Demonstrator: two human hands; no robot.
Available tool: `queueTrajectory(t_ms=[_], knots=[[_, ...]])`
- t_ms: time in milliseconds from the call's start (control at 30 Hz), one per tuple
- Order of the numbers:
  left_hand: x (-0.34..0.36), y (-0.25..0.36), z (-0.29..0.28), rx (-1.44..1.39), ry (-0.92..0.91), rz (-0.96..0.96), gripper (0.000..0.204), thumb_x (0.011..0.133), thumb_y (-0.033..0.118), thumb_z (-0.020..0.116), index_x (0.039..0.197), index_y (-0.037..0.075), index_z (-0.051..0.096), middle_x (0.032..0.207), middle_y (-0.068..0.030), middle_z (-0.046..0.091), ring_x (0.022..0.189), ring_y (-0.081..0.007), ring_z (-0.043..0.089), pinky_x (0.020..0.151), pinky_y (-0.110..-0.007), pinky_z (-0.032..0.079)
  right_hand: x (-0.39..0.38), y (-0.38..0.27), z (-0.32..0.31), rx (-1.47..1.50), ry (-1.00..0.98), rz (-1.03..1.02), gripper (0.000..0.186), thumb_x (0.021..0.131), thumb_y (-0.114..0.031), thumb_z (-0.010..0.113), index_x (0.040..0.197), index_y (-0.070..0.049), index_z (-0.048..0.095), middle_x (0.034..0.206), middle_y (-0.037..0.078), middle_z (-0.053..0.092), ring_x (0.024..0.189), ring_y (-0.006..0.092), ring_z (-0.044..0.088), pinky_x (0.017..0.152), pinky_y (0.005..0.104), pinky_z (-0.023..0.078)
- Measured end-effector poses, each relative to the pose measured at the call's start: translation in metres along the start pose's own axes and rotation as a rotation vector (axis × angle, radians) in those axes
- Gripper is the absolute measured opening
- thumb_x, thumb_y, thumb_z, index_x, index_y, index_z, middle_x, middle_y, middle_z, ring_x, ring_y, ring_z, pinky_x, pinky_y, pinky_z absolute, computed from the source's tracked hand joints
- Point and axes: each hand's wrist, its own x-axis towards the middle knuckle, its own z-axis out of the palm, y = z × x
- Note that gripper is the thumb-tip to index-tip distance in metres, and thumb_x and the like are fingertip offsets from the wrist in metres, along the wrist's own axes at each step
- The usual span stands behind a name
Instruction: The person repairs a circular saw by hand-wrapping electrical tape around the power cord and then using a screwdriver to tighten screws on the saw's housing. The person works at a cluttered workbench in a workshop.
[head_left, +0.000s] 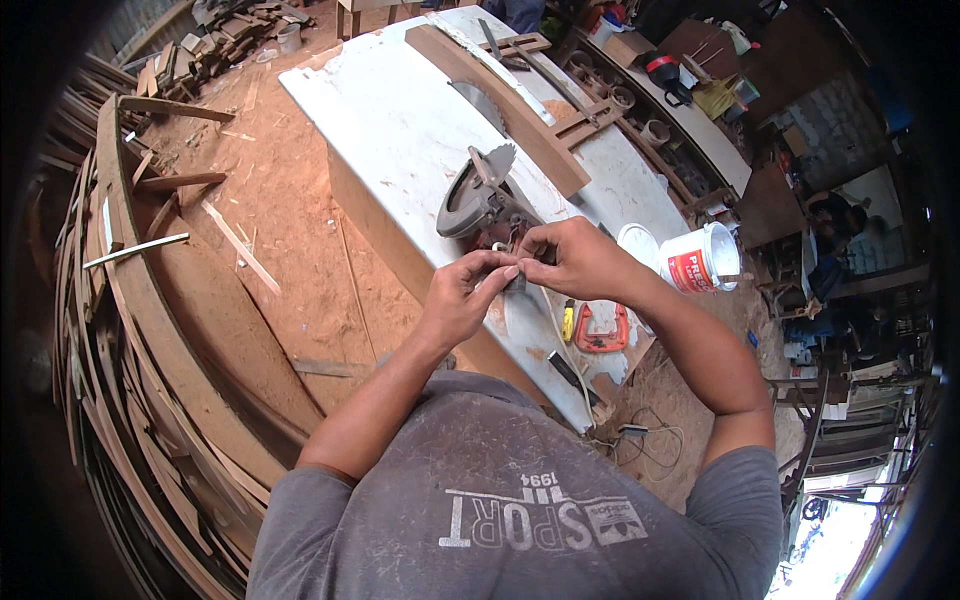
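Note:
Over the white tabletop (pixel 370 95), my left hand (pixel 465 290) and my right hand (pixel 568 258) meet fingertip to fingertip, both in a pinch. Whatever lies between the fingers is too small to make out. Just beyond them rests a handheld circular saw (pixel 470 205) with its toothed blade upward; my hands partly cover its near end. A pale cord (pixel 557 335) runs from near my hands down to the table's near edge. Right of the cord are a small yellow tool (pixel 568 321) and an orange-red frame-shaped tool (pixel 603 329). A dark-handled tool (pixel 570 371) lies nearer me.
A large saw blade (pixel 482 106) rises through the tabletop beside a long wooden beam (pixel 500 110). At the right stand a white bucket (pixel 702 257) and a round white lid (pixel 638 243). Curved timber (pixel 150 250) and stacked planks fill the left. A cluttered shelf (pixel 690 120) runs behind.

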Motion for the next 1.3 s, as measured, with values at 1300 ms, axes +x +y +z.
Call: queueTrajectory(t_ms=[1300], knots=[[0.001,0.005,0.007,-0.109,0.025,-0.091,0.022,0.106,0.012,0.074,0.121,-0.004,0.078,0.106,-0.0055,0.079,0.097,-0.0089,0.069,0.087,-0.027,0.058,-0.019,0.013,-0.005,-0.307,0.126,-0.374,0.029,0.094,-0.012,0.081,0.121,-0.007,0.073,0.112,0.012,0.075,0.097,0.0341,0.077,0.081,0.0418,0.064]])
